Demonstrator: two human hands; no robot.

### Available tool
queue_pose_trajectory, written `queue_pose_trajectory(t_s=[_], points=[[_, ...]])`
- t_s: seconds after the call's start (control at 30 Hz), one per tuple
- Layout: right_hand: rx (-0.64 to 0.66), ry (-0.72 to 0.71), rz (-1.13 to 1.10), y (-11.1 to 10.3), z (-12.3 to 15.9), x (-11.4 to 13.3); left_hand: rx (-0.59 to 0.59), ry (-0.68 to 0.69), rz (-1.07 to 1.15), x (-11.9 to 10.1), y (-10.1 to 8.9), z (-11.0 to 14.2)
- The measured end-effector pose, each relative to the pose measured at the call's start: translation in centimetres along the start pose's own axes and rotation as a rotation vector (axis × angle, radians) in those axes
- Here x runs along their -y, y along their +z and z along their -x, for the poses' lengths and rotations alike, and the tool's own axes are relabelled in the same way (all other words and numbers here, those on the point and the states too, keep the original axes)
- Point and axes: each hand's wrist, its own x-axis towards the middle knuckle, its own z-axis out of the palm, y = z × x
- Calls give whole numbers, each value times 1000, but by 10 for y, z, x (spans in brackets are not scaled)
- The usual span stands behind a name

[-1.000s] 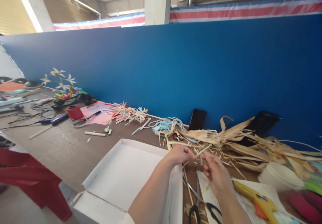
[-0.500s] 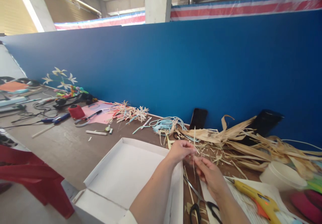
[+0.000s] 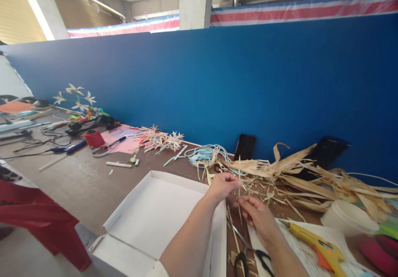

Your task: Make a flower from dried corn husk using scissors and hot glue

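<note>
A thin, pale strip of dried husk (image 3: pixel 239 167) stands nearly upright between my two hands, its pointed tip up. My left hand (image 3: pixel 223 187) pinches it around the middle with thumb and fingers. Just below and to the right, my right hand (image 3: pixel 255 217) has its fingers closed at the lower part of the same strip. Under my hands lie scissors (image 3: pixel 241 237) with black handles, blades pointing away. Behind them spread long dried husks (image 3: pixel 267 169) and small scraps.
An open white cardboard box (image 3: pixel 168 210) sits left of my hands. To the right are a yellow glue gun (image 3: pixel 320 244) on paper and a white cup (image 3: pixel 348 219). A phone (image 3: pixel 245 146) leans on the blue partition (image 3: pixel 217 82). Husk flowers (image 3: pixel 164 140) and red thread (image 3: pixel 94 138) lie farther left.
My right hand has moved slightly down and left along the strip. My left hand stays almost where it was, still pinching.
</note>
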Motion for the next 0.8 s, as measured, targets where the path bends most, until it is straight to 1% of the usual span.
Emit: queue_pose_trajectory(t_s=[0.1, 0.33, 0.63, 0.73, 0.8], points=[[4, 4, 2, 1, 1, 1, -19, -31, 4, -3, 0, 1], [-36, 14, -23, 4, 3, 4, -51, -71, 5, -9, 1, 4], [-35, -2, 11, 5, 3, 1, -79, -84, 57, -10, 1, 4], [-72, -11, -26, 1, -2, -2, -49, -96, 98, -7, -1, 3], [-135, -55, -96, -4, -5, -3, 14, -106, 131, -5, -2, 3]])
